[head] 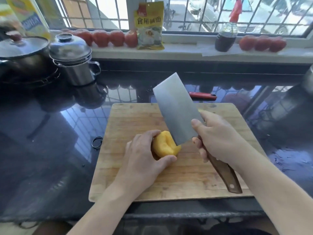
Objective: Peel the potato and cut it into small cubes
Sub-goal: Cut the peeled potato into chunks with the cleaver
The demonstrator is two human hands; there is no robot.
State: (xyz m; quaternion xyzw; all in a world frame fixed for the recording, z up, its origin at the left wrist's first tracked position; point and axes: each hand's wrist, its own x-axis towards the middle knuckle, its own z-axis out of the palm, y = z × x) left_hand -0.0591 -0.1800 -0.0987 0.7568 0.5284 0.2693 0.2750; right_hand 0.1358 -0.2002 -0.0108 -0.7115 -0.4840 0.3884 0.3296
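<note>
**Cleaver set against a peeled potato on the board**

The left hand [144, 155] grips a peeled yellow potato [165, 145] near the middle of the wooden cutting board [128, 175], fingers curled over its far side and thumb pressed against its near side. The right hand [218, 138] is clamped on the cleaver [176, 112] where the blade meets its brown wooden handle, thumb lying flat on the blade's face and the other fingers wrapped round the handle. The blade tilts up and away to the far left, and its near corner touches the right end of the potato.

The board lies on a dark, glossy countertop [50, 133]. A small black loop [96, 142] sits just left of the board, and a red object [202, 95] lies just beyond its far edge. At far left stand a dark lidded pot [22, 53] and a steel lidded pot [74, 61].

On the windowsill [186, 50] a yellow packet [149, 26] reads 食用碱面. Red tomatoes [108, 38] line up to its left, a dark bottle [226, 38] with a red cap stands to its right, and 3 more tomatoes [262, 43] lie further right. A yellow and blue carton [28, 16] at far left carries print too blurred to read.
</note>
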